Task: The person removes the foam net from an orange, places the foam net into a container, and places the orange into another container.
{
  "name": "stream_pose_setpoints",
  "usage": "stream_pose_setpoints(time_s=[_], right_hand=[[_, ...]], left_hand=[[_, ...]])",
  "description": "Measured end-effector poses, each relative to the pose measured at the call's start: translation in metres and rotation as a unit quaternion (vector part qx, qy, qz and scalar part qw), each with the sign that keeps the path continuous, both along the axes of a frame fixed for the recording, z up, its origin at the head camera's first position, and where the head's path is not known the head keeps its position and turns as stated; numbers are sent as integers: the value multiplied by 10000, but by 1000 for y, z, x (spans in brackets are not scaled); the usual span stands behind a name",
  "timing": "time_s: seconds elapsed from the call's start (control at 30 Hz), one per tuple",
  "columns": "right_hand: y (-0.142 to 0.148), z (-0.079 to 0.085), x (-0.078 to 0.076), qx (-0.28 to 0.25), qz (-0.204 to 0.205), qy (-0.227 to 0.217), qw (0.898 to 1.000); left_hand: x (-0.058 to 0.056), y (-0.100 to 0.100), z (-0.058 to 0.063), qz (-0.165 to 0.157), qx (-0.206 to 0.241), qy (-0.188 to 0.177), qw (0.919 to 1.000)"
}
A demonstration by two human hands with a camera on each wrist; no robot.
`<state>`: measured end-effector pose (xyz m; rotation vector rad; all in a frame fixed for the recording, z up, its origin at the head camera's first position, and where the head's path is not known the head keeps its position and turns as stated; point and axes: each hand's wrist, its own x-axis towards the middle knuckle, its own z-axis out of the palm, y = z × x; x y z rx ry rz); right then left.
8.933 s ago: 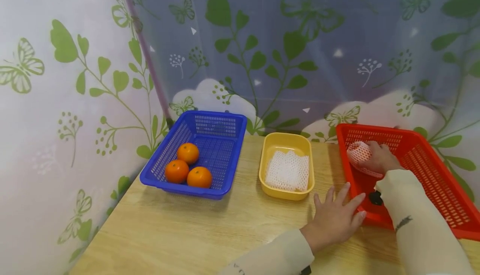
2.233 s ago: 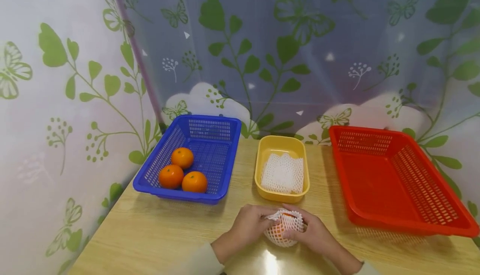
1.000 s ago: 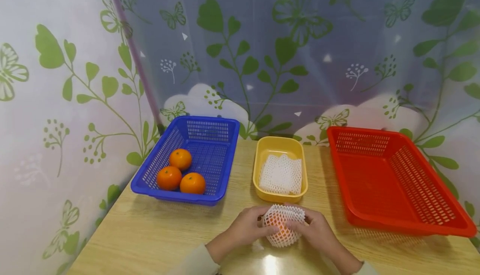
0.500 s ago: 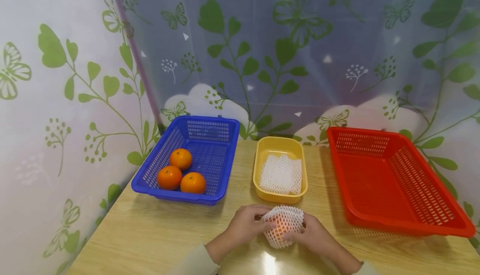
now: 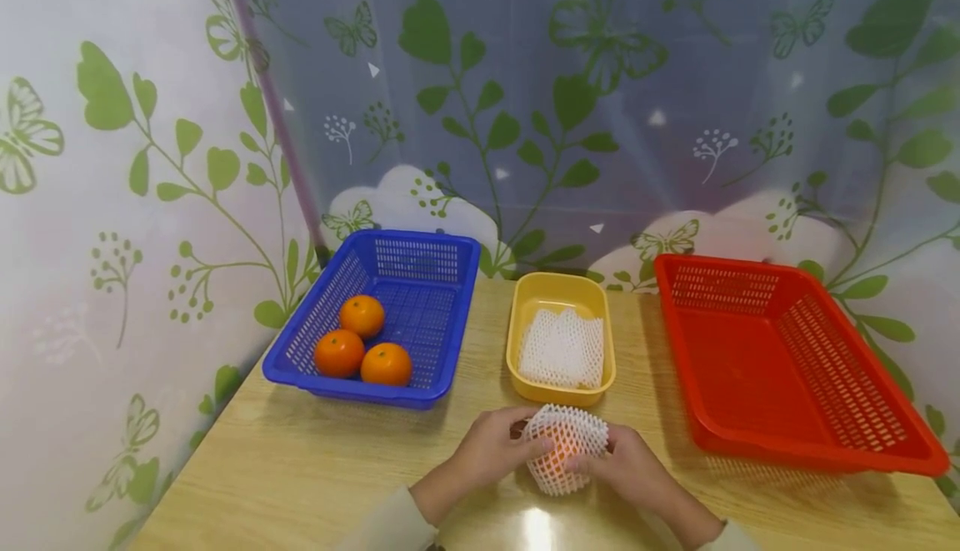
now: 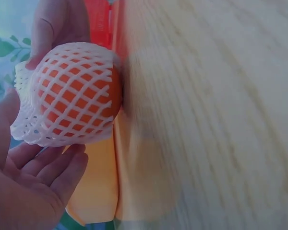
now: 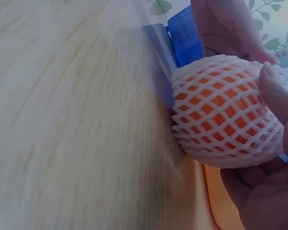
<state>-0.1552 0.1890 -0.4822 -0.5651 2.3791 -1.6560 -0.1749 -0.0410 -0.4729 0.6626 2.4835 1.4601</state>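
Observation:
Between both hands, just in front of the yellow tub, is an orange point(image 6: 116, 93) in a white foam net sleeve point(image 5: 567, 434). My left hand point(image 5: 487, 449) holds it from the left, thumb on the near side and fingers behind. From the right my right hand point(image 5: 633, 468) grips it, its thumb point(image 7: 277, 93) pressing on the mesh. In the left wrist view a strip of bare peel shows past one edge of the sleeve, close to the tabletop. Loose mesh gathers at the opposite end, by the left thumb.
At left, a blue basket point(image 5: 442, 351) holds three bare oranges point(image 5: 363, 316). The yellow tub point(image 5: 525, 386) in the middle contains white foam nets point(image 5: 562, 349). A red basket point(image 5: 750, 359) stands at right on the wooden table point(image 5: 300, 468), with a patterned curtain point(image 5: 510, 51) behind.
Earlier my right hand gripped the netted orange inside the red basket, my left at its rim. Both hands now hold it before the tub. Since 2.2 seconds ago, the mesh has spread over its top.

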Motion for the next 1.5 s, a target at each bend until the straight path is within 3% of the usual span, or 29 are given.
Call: stream_pose_setpoints(time_s=[0.37, 0.53, 0.63, 0.93, 1.1, 1.33, 1.5], right_hand=[[1, -2, -3, -141, -234, 460, 9986], [-1, -3, -4, -444, -360, 660, 9962], [-2, -2, -3, -355, -443, 477, 9972], [1, -3, 0, 498, -140, -7, 9987], [1, -1, 0, 383, 40, -65, 9992], [-1, 0, 2, 375, -69, -63, 9993], [-2, 0, 1, 229, -72, -209, 9995]], left_hand=[[-1, 1, 1, -357, -295, 112, 9989], [-2, 3, 1, -372, -128, -6, 9992], [-2, 3, 1, -378, -44, -4, 9993], [0, 3, 5, -130, -2, 225, 9997], [0, 4, 4, 105, -32, 338, 9994], [0, 6, 2, 556, 320, 556, 9964], [-1, 6, 2, 450, 380, 466, 9972]])
